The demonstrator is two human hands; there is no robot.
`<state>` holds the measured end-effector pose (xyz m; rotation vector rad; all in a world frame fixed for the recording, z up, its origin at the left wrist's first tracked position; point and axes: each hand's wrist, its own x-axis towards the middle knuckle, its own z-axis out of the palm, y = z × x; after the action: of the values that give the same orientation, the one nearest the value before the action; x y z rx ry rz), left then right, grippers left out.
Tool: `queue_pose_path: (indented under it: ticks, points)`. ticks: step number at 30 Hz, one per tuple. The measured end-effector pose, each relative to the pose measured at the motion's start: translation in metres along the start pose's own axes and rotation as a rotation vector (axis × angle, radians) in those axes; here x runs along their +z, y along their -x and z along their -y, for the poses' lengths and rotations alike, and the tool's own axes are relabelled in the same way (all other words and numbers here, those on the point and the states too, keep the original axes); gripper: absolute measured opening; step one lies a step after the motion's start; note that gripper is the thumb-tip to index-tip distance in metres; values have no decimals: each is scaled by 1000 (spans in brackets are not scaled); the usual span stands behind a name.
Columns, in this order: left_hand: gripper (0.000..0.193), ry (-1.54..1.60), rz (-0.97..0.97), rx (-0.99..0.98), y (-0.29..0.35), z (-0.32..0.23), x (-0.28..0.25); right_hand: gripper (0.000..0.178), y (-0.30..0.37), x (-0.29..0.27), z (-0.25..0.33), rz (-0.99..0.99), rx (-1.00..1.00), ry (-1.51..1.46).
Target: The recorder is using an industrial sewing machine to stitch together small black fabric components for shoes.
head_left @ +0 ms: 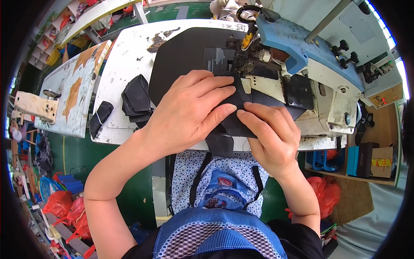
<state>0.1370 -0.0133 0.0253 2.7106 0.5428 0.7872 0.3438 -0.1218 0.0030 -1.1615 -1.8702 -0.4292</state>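
Observation:
A flat black piece of leather-like material (236,124) lies at the working head of a blue and white industrial machine (282,39), which looks like a sewing or folding machine. My left hand (185,110) rests flat on this piece, fingers stretched toward the machine head and thumb apart. At its near right edge, my right hand (274,134) pinches the piece, the thumb side partly hidden. Both hands' fingertips nearly meet. Below them a black flap (221,144) hangs over the table's front edge; whether it belongs to the same piece I cannot tell.
Left of my hands sit a stack of black cut pieces (136,97) and a tied black bundle (101,117) on the worn white table (116,64). A black plate (177,54) covers the middle. Red plastic bags (323,192) lie below right; a shelf (336,172) holds boxes.

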Motion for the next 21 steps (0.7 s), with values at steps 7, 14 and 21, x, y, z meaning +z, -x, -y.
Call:
queue_pose_path:
  ticks: [7,14,21]
  points:
    - [37,-41,7,26,-3,3,-2,49,1,-2,6,80,23,29]
    - [35,-73,45,73,-8,7,-8,50,7,1,12,82,55,10]
    - [34,-110,33,115,-12,14,-7,50,9,6,14,90,83,-11]
